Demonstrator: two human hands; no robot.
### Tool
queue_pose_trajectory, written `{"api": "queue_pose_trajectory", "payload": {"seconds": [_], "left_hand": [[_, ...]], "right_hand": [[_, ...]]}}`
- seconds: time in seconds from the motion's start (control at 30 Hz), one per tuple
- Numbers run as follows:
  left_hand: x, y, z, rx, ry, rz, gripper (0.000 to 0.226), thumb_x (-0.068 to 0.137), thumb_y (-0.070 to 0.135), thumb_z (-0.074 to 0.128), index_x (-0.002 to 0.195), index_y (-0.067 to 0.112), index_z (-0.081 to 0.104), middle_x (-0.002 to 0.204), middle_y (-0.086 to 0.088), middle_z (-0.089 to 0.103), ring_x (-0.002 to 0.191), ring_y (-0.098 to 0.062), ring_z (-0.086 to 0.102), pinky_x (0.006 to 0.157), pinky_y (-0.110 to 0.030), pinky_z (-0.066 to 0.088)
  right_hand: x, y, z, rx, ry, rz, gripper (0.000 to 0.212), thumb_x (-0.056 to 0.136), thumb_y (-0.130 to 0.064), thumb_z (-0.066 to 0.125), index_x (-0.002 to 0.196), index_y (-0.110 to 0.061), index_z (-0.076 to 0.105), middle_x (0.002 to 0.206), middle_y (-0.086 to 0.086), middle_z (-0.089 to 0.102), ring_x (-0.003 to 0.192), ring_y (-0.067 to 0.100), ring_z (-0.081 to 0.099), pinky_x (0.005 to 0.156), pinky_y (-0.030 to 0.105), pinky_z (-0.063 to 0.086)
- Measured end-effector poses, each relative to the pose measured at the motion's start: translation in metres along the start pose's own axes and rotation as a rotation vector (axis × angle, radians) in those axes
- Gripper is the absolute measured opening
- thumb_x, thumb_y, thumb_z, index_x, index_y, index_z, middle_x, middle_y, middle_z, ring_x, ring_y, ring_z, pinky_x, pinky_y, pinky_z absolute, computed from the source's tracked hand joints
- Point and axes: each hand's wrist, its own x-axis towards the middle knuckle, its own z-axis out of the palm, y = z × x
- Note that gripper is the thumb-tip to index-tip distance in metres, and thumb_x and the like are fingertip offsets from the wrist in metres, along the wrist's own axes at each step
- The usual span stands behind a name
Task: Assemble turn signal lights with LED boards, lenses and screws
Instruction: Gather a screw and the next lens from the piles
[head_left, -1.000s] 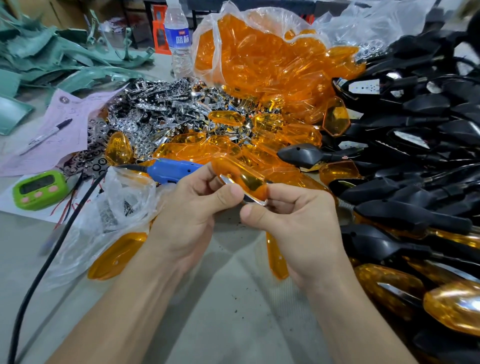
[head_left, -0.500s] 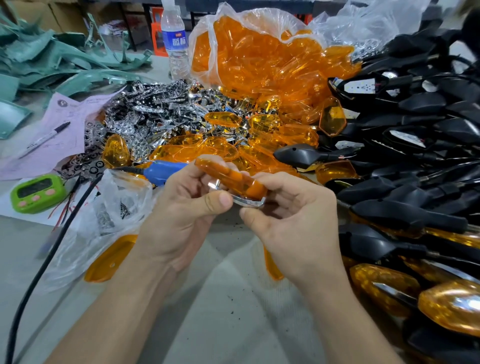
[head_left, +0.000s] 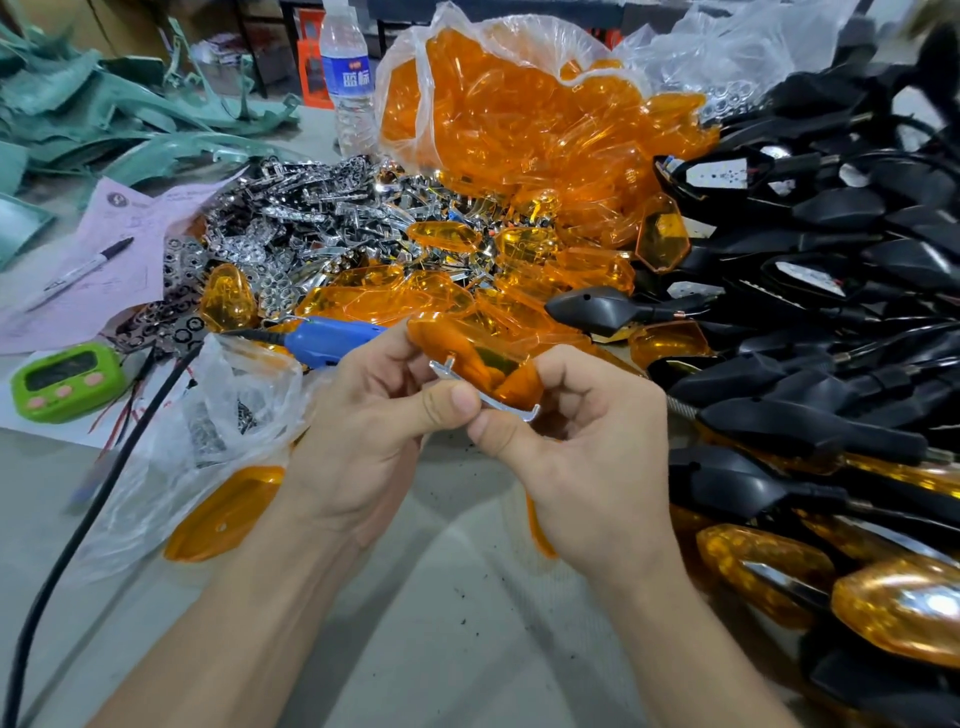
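**Now squeezing the chrome insert into the lens**

Looks like a press-fit step. Holding the orange lens (head_left: 467, 358) up off the counter (head_left: 441, 649), between left hand (head_left: 374, 441) and right hand (head_left: 592, 457), with fingers (head_left: 571, 374) of both curled round its ends.

Compared with a second ago: rolled the lens a bit, so more of its edge faces up. Also brought both thumbs in along the chrome insert (head_left: 488, 402) until nearly touching, pinching it against the lens's lower edge.

Probably means seating the insert. Can't tell whether fully home, with a hooked end poking out on the right.

Still needs a black housing (head_left: 779, 431) from the pile on the right, plus screws. Leaving the blue screwdriver (head_left: 332, 338) lying behind the hands, untouched.
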Motion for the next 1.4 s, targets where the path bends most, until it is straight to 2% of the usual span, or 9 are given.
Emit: {"api": "queue_pose_trajectory", "payload": {"seconds": [0.2, 0.3, 0.47, 0.67, 0.8, 0.97, 1.2, 1.3, 1.4], "left_hand": [[-0.001, 0.000, -0.004, 0.040, 0.078, -0.011, 0.056, 0.057, 0.043, 0.097, 0.089, 0.007, 0.069, 0.093, -0.020, 0.073, 0.090, -0.038, 0.067, 0.085, -0.048, 0.055], [0.000, 0.001, -0.007, 0.057, 0.102, -0.032, 0.049, 0.053, 0.045, 0.099, 0.082, 0.015, 0.073, 0.090, -0.018, 0.073, 0.086, -0.036, 0.065, 0.080, -0.045, 0.056], [-0.002, -0.003, -0.005, 0.046, 0.072, -0.081, 0.019, 0.073, 0.023, 0.084, 0.089, 0.016, 0.077, 0.088, -0.009, 0.075, 0.081, -0.023, 0.069, 0.071, -0.032, 0.057], [-0.003, -0.010, 0.003, 0.066, 0.094, -0.204, 0.040, 0.077, 0.031, 0.077, 0.094, -0.005, 0.070, 0.089, -0.016, 0.066, 0.074, -0.024, 0.056, 0.065, -0.029, 0.054], [-0.003, -0.016, 0.002, 0.108, 0.170, -0.228, 0.024, 0.079, 0.023, 0.071, 0.093, 0.004, 0.077, 0.095, -0.015, 0.075, 0.086, -0.029, 0.066, 0.066, -0.029, 0.057], [-0.002, -0.017, 0.003, 0.114, 0.243, -0.235, 0.021, 0.076, 0.023, 0.071, 0.090, 0.011, 0.081, 0.090, -0.014, 0.076, 0.077, -0.024, 0.068, 0.056, -0.024, 0.054], [0.007, -0.016, 0.000, 0.155, 0.289, -0.148, 0.014, 0.078, 0.018, 0.074, 0.087, 0.008, 0.079, 0.092, -0.011, 0.078, 0.083, -0.026, 0.071, 0.070, -0.029, 0.059], [0.005, -0.017, -0.006, 0.448, 0.414, 0.038, 0.015, 0.078, 0.020, 0.078, 0.091, 0.026, 0.082, 0.090, 0.003, 0.080, 0.087, -0.018, 0.076, 0.086, -0.036, 0.062], [-0.006, -0.018, -0.005, 1.010, 0.381, 0.272, 0.024, 0.081, 0.024, 0.075, 0.102, 0.036, 0.080, 0.100, 0.024, 0.076, 0.098, 0.002, 0.071, 0.092, -0.029, 0.056]], "right_hand": [[0.006, 0.000, -0.004, 0.028, -0.143, 0.096, 0.019, 0.081, -0.028, 0.081, 0.082, -0.012, 0.071, 0.074, 0.011, 0.071, 0.069, 0.035, 0.068, 0.062, 0.059, 0.058], [0.008, 0.002, -0.005, 0.128, -0.190, 0.150, 0.014, 0.084, -0.020, 0.080, 0.086, -0.008, 0.073, 0.077, 0.009, 0.076, 0.072, 0.030, 0.076, 0.070, 0.048, 0.065], [0.009, 0.009, -0.004, 0.146, -0.139, 0.136, 0.008, 0.084, -0.018, 0.082, 0.079, -0.016, 0.076, 0.074, 0.009, 0.076, 0.070, 0.030, 0.075, 0.071, 0.050, 0.064], [0.009, 0.014, -0.002, 0.309, -0.124, 0.260, 0.017, 0.081, -0.020, 0.082, 0.083, -0.004, 0.074, 0.073, 0.014, 0.074, 0.065, 0.021, 0.071, 0.063, 0.029, 0.060], [0.006, 0.018, 0.000, 0.387, -0.109, 0.369, 0.020, 0.074, -0.021, 0.080, 0.082, -0.004, 0.076, 0.077, 0.015, 0.074, 0.067, 0.023, 0.070, 0.065, 0.031, 0.060], [0.005, 0.021, 0.004, 0.422, -0.093, 0.441, 0.010, 0.086, -0.007, 0.077, 0.077, -0.006, 0.075, 0.073, 0.015, 0.073, 0.063, 0.022, 0.070, 0.063, 0.029, 0.060], [0.012, 0.018, 0.006, 0.414, -0.091, 0.468, 0.014, 0.092, -0.002, 0.073, 0.104, -0.004, 0.078, 0.099, 0.015, 0.079, 0.088, 0.027, 0.077, 0.075, 0.034, 0.063], [0.013, 0.017, 0.002, 0.432, 0.015, 0.518, 0.028, 0.096, -0.005, 0.069, 0.124, -0.010, 0.071, 0.114, 0.013, 0.077, 0.100, 0.028, 0.077, 0.080, 0.038, 0.064], [0.012, 0.013, -0.001, 0.576, -0.113, 0.556, 0.035, 0.095, -0.029, 0.072, 0.125, -0.013, 0.069, 0.111, 0.011, 0.079, 0.104, 0.026, 0.077, 0.084, 0.036, 0.064]]}}
